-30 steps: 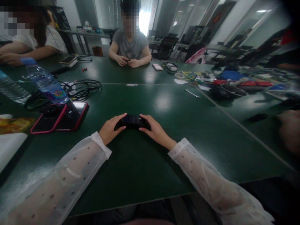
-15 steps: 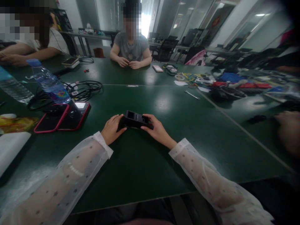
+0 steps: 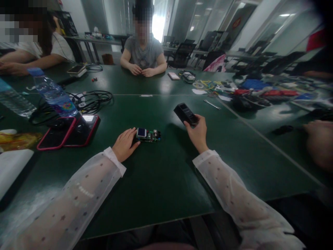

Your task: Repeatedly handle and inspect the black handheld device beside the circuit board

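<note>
Left hand [image 3: 124,145]: fingers pinching circuit board [image 3: 151,135]. Right hand [image 3: 198,133]: pinching black casing [image 3: 184,113]. Bench [image 3: 156,184], left: bottle [image 3: 56,95] partly hides cables [image 3: 102,100].

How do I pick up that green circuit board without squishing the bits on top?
I'd pinch the circuit board by its long edges, near the middle, coming from above. It seems to lie flat on the table, with its little screen and small parts facing up, so the edges look safer to squeeze. The left hand is at the screen end.

Right grip [image 3: 191,121] holds black cover [image 3: 182,111] — circuit board [image 3: 150,135] apart
</note>
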Available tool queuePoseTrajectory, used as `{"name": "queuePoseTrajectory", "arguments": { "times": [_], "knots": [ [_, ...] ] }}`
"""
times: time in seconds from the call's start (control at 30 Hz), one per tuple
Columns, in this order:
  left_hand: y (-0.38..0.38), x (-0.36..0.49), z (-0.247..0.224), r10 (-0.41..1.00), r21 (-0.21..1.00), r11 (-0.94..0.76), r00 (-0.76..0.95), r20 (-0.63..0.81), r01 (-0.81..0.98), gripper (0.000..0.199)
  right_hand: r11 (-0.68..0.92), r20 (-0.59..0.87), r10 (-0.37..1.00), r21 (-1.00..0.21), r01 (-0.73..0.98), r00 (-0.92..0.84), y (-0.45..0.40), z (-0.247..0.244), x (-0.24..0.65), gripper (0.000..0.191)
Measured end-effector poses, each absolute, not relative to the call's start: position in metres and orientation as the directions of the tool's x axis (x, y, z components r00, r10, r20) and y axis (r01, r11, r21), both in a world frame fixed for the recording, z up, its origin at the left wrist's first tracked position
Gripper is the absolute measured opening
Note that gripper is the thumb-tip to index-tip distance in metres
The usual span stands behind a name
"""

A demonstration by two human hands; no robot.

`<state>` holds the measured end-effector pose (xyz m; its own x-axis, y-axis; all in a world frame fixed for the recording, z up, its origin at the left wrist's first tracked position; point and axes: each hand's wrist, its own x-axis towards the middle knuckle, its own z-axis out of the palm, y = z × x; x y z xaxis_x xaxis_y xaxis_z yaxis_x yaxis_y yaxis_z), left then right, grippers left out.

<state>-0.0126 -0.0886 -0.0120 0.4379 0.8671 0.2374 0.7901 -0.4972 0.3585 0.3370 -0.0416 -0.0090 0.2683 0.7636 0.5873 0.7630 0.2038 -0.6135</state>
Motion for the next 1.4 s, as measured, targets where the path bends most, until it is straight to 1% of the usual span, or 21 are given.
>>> {"name": "queuePoseTrajectory", "arguments": {
  "times": [0.1, 0.2, 0.27, 0.33, 0.5, 0.57, 0.73, 1.03, 1.2, 1.3, 1.4],
  "knots": [
    [-0.089, -0.012, -0.011, 0.867, 0.35, -0.498, 0.442, 0.23, 0.794, 0.053, 0.091, 0.558, 0.769, -0.578, 0.811, 0.312, -0.037, -0.017, 0.346, 0.05],
    [-0.089, -0.011, -0.01, 0.868, 0.346, -0.496, 0.441, 0.229, 0.796, 0.054, 0.005, 0.533, 0.787, -0.508, 0.862, 0.31, -0.037, -0.02, 0.347, 0.05],
    [-0.089, -0.011, -0.011, 0.866, 0.351, -0.498, 0.439, 0.238, 0.793, 0.053, -0.036, 0.522, 0.796, -0.463, 0.886, 0.306, -0.037, -0.022, 0.346, 0.05],
    [-0.089, -0.012, -0.013, 0.865, 0.35, -0.5, 0.436, 0.249, 0.792, 0.052, -0.059, 0.521, 0.794, -0.447, 0.893, 0.313, -0.037, -0.023, 0.345, 0.052],
    [-0.088, -0.012, -0.014, 0.867, 0.347, -0.495, 0.431, 0.25, 0.796, 0.052, -0.033, 0.556, 0.78, -0.423, 0.906, 0.288, -0.037, -0.027, 0.344, 0.067],
    [-0.088, -0.012, -0.013, 0.866, 0.343, -0.498, 0.438, 0.241, 0.796, 0.053, -0.032, 0.546, 0.792, -0.411, 0.911, 0.274, -0.037, -0.028, 0.343, 0.072],
    [-0.088, -0.012, -0.012, 0.869, 0.329, -0.494, 0.438, 0.233, 0.805, 0.053, -0.067, 0.492, 0.827, -0.396, 0.916, 0.273, -0.037, -0.028, 0.343, 0.076],
    [-0.09, -0.011, -0.01, 0.874, 0.346, -0.485, 0.43, 0.227, 0.803, 0.052, -0.063, 0.445, 0.863, -0.372, 0.926, 0.238, -0.041, -0.023, 0.341, 0.069],
    [-0.089, -0.011, -0.011, 0.87, 0.32, -0.492, 0.438, 0.227, 0.81, 0.052, -0.08, 0.438, 0.861, -0.385, 0.92, 0.259, -0.04, -0.022, 0.34, 0.064],
    [-0.089, -0.011, -0.012, 0.866, 0.298, -0.497, 0.443, 0.234, 0.815, 0.052, -0.053, 0.453, 0.856, -0.4, 0.915, 0.248, -0.04, -0.022, 0.341, 0.061],
    [-0.089, -0.011, -0.012, 0.866, 0.287, -0.496, 0.444, 0.229, 0.82, 0.053, 0.012, 0.487, 0.843, -0.44, 0.898, 0.227, -0.038, -0.023, 0.344, 0.056]
  ]
}}
